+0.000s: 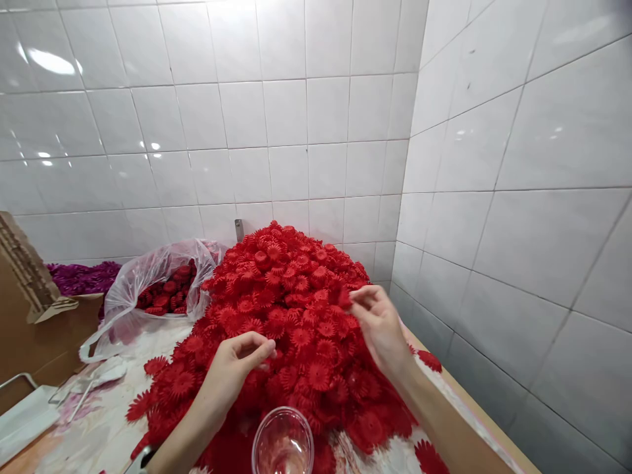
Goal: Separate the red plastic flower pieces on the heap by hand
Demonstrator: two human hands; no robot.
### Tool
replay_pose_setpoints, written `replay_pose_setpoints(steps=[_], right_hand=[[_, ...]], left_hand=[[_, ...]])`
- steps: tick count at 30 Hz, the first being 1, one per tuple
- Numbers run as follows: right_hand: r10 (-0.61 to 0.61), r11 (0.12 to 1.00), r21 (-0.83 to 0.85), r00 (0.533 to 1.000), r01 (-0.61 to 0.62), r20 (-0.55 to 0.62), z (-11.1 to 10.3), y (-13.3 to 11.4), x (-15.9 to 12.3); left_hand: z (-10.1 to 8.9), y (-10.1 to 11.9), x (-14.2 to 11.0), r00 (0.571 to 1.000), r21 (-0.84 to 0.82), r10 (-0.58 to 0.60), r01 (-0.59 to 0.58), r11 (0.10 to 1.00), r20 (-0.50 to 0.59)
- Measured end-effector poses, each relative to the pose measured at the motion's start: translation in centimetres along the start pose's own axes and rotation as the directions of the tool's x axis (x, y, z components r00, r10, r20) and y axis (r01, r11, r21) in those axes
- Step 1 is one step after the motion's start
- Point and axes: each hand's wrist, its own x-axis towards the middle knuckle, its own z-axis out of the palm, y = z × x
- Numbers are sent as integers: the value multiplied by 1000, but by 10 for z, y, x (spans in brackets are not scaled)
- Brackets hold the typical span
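A large heap of red fabric flowers [296, 322] with fringed petals spreads over the table in front of me. My right hand [379, 324] is at the heap's right side, thumb and fingers pinched on a red flower [343, 297]. Over the heap's left-middle part, my left hand [240, 359] has its thumb and index finger brought together; whatever may be between the tips is too small to make out. Below and between the hands stands a clear plastic cup [282, 441], its round rim facing up.
A clear plastic bag [123, 289] holding dark red flowers lies left of the heap. Beyond it are a cardboard box [64, 336] and purple flowers [83, 276]. A white tray [27, 418] sits at the left edge. Tiled walls [286, 112] close off the back and right.
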Motion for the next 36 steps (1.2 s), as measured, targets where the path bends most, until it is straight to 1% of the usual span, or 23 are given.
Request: replay_pose_setpoints(steps=[2, 4, 6, 9, 12, 14, 17, 19, 21, 22, 23, 24, 26, 27, 29, 31, 33, 36], right_hand=[[78, 995, -76, 985, -67, 154, 8, 3, -10], [96, 992, -107, 968, -73, 231, 18, 5, -22], [97, 990, -124, 960, -66, 264, 24, 6, -30], [88, 987, -157, 959, -46, 271, 24, 6, -35], [70, 980, -200, 954, -11, 290, 21, 7, -38], [51, 971, -239, 949, 26, 311, 22, 9, -41], [6, 949, -300, 949, 93, 315, 26, 10, -46], [-18, 941, -316, 951, 120, 309, 25, 8, -44], [-36, 945, -304, 964, 118, 265, 19, 3, -35], [-50, 951, -290, 978, 108, 201, 14, 0, -29], [-48, 967, -243, 989, 81, 138, 10, -3, -22], [-21, 982, -183, 993, 41, 112, 6, -6, -17], [50, 997, -67, 993, -43, 106, 3, -8, -12], [100, 995, -42, 985, -95, 141, 4, -7, -13], [185, 983, -29, 960, -183, 211, 10, -3, -20], [226, 974, -45, 939, -222, 257, 18, 2, -30], [217, 976, -78, 938, -203, 269, 23, 7, -37], [137, 979, -186, 955, -89, 262, 24, 10, -42]], left_hand=[[4, 0, 2, 1000, -4, 16, -16, 1000, 22], [13, 3, 3, 998, 8, 62, -62, 998, 32], [23, 6, 3, 992, 27, 119, -120, 992, 43], [34, 8, 3, 981, 50, 186, -189, 981, 55], [38, 9, 5, 969, 117, 243, -246, 962, 40], [38, 10, 6, 963, 166, 265, -271, 948, 53], [37, 10, 5, 952, 243, 291, -306, 921, 94], [36, 9, 2, 940, 307, 322, -340, 889, 108], [33, 7, 0, 926, 362, 356, -378, 852, 128], [30, 7, -2, 918, 381, 372, -395, 836, 135], [28, 6, -2, 912, 393, 387, -408, 824, 135], [25, 6, -2, 908, 399, 400, -415, 818, 124], [21, 7, -1, 902, 389, 425, -421, 820, 81], [20, 8, -1, 898, 372, 436, -427, 824, 63], [21, 10, 1, 886, 327, 460, -449, 831, 47], [27, 10, 1, 879, 279, 475, -469, 838, 52], [33, 7, 1, 887, 229, 457, -460, 858, 69], [39, -1, 2, 921, 106, 381, -388, 915, 79]])
